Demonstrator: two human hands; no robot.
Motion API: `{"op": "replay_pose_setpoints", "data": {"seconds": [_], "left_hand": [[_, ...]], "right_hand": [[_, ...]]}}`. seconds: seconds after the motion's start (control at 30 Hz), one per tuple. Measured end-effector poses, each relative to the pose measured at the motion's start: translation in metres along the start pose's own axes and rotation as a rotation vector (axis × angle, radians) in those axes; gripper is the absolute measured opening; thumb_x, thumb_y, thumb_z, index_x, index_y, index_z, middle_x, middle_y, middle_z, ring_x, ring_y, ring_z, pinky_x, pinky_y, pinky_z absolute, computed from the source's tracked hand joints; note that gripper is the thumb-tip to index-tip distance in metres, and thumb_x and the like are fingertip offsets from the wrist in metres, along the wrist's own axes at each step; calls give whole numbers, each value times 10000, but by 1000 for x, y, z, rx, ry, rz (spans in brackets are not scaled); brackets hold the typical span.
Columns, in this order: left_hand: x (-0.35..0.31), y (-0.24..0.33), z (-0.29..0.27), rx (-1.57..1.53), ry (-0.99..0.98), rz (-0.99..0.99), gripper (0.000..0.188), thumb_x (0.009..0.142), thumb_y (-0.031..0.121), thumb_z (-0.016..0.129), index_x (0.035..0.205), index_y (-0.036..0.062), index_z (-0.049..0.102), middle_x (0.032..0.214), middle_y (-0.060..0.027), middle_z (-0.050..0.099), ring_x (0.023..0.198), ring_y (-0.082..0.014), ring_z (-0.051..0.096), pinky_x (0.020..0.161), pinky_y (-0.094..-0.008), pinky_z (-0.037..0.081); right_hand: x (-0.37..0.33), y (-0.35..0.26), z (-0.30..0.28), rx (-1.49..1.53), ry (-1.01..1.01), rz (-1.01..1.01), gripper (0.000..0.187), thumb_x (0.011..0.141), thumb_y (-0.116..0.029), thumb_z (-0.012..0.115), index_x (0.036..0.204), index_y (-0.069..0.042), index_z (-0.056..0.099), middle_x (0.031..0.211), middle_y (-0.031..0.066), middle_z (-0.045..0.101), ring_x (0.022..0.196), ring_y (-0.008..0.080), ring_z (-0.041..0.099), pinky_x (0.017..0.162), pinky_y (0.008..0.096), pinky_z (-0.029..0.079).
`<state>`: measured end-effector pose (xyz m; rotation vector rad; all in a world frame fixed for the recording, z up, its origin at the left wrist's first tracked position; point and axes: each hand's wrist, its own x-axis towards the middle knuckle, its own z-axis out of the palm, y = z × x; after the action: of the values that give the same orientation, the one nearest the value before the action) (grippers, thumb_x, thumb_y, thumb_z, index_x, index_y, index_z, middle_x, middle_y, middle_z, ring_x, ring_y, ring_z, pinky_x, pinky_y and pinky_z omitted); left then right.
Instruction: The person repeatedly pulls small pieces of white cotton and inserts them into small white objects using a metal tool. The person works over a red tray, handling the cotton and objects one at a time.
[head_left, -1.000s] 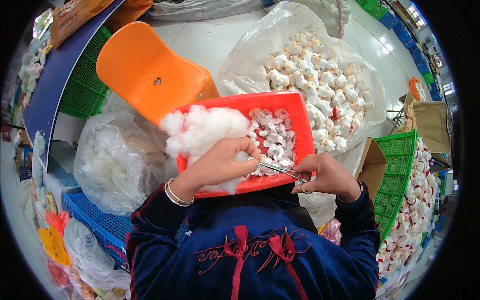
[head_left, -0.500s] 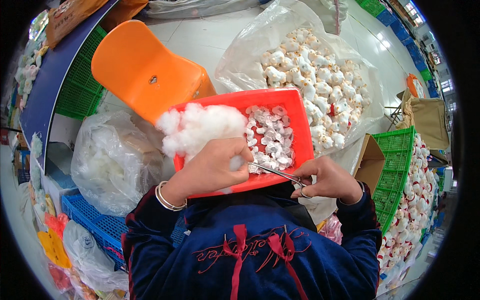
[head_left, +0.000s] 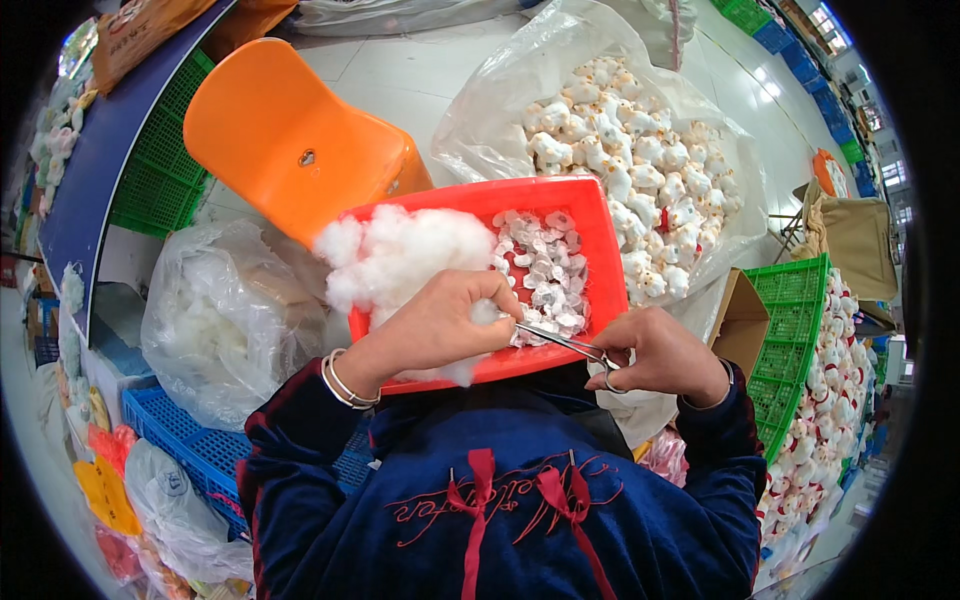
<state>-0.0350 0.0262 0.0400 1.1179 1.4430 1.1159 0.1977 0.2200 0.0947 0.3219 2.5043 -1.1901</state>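
A red tray (head_left: 608, 240) lies in front of my body. Fluffy white stuffing (head_left: 400, 245) fills its left part, and several small, whitish translucent discs (head_left: 550, 265) are heaped on the right. My right hand (head_left: 660, 355) grips the ring handles of slim metal forceps (head_left: 570, 342), which point left over the tray's near side. My left hand (head_left: 440, 325) is closed in a pinch at the forceps' tips, with a tuft of white stuffing (head_left: 486, 311) showing between thumb and forefinger. Whether the jaws hold anything is hidden by the fingers.
An orange chair (head_left: 290, 150) stands beyond the tray. Behind it to the right, a clear plastic bag (head_left: 480, 120) holds several small white plush pieces (head_left: 650, 180). Green crates (head_left: 785, 350) and a cardboard box (head_left: 740, 315) stand right; a stuffing bag (head_left: 225, 330) and blue crate (head_left: 190, 440) stand left.
My left hand has shifted slightly right and turned a little along the forceps. The forceps and right hand have moved slightly right. A white wisp now shows below my left hand.
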Motion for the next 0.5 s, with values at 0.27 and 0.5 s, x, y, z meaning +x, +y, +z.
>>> {"op": "replay_pose_setpoints", "data": {"seconds": [0.27, 0.5], "left_hand": [[4, 4, 5, 456, 66, 258, 80, 831, 38, 681, 900, 22, 646, 868, -144, 673, 853, -324, 687, 781, -383, 542], [-14, -8, -15, 256, 217, 136, 56, 825, 30, 651, 863, 8, 617, 805, -133, 670, 780, -256, 688, 710, -369, 532]], "right_hand": [[0, -4, 4, 118, -45, 100, 311, 824, -258, 874, 982, -18, 755, 603, 86, 526, 540, 175, 514, 548, 352, 414], [-16, 14, 4, 227, -33, 152, 299, 813, -259, 890, 954, -28, 762, 577, 43, 515, 537, 118, 461, 526, 328, 385]]}}
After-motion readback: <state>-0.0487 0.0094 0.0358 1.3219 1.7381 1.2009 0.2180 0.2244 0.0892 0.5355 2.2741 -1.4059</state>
